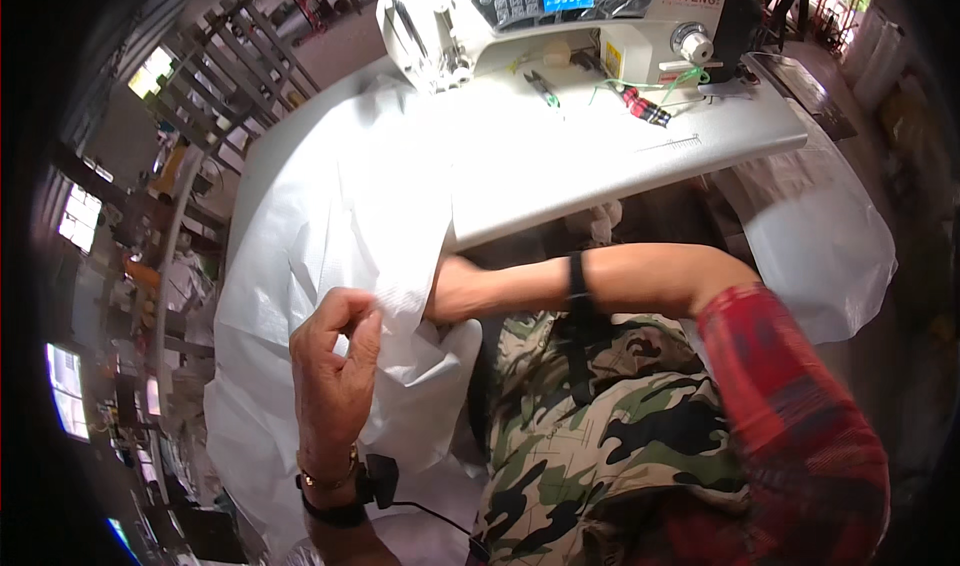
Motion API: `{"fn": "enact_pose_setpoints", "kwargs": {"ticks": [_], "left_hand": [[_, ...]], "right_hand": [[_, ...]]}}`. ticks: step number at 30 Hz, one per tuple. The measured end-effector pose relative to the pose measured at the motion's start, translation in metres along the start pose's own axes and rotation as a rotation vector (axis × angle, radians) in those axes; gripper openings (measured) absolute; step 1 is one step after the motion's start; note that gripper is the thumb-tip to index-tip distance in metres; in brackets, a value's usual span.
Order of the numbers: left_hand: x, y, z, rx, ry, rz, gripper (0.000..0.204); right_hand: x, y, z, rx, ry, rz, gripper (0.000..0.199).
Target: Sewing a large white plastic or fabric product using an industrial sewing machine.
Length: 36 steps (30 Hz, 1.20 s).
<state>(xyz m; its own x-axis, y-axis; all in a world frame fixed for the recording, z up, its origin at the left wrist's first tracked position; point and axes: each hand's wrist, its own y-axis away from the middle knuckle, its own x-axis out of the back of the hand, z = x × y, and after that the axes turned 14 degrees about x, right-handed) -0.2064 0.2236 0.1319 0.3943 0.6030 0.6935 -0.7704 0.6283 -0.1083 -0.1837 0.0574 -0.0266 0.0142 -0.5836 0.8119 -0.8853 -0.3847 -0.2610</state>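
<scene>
— Talk me through it. Where is your left hand?

— My left hand (pixel 338 351) is up in front of me, thumb and fingertips (pixel 368 311) pinched together on a fold of the big white woven-looking fabric sheet (pixel 310 206). The pinch sits on the sheet's edge, just where it hangs off the near corner of the pale grey sewing table (pixel 600 156).

— And the right?

— My right hand is out of sight. The right forearm (pixel 560 284), with a black band round it, reaches across my body to the left and disappears under the same fold. Whether those fingers are apart or gripping, I cannot tell; the cloth hides them.

— How does the sheet lie from you?

— It runs long, from the needle end of the white sewing machine (pixel 560 16) at the top, down over the table's left side, and spills past my left hand toward the floor. So its long axis goes away from me and slightly right, and the bulk lies left of my camouflage-patterned lap (pixel 600 426).

— Which hand is nearer the machine?

— Neither is close. Both hands sit at the near hanging edge, well apart from the needle, the left one above the cloth and the right one below it.
</scene>
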Motion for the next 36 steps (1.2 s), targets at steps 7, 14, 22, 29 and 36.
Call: {"fn": "enact_pose_setpoints", "kwargs": {"ticks": [7, 14, 22, 29, 36], "left_hand": [[-0.004, 0.001, 0.004, -0.182, -0.385, -0.189, 0.010], [-0.095, 0.039, -0.064, -0.115, -0.290, 0.016, 0.004], [-0.106, 0.056, -0.074, 0.256, 0.258, 0.181, 0.011], [-0.106, 0.068, -0.073, 0.487, 0.595, 0.192, 0.025], [-0.107, 0.065, -0.068, 0.327, 0.470, 0.261, 0.027]], "right_hand": [[-0.120, -0.041, -0.009, 0.265, -0.031, -0.185, 0.031], [-0.063, 0.038, 0.001, 0.257, -0.595, 0.257, 0.029], [0.094, 0.057, 0.037, 0.502, 0.260, 0.130, 0.015], [0.105, 0.031, 0.061, 0.496, 0.179, 0.112, 0.015], [0.083, 0.044, 0.037, 0.674, 0.107, -0.051, 0.030]]}}
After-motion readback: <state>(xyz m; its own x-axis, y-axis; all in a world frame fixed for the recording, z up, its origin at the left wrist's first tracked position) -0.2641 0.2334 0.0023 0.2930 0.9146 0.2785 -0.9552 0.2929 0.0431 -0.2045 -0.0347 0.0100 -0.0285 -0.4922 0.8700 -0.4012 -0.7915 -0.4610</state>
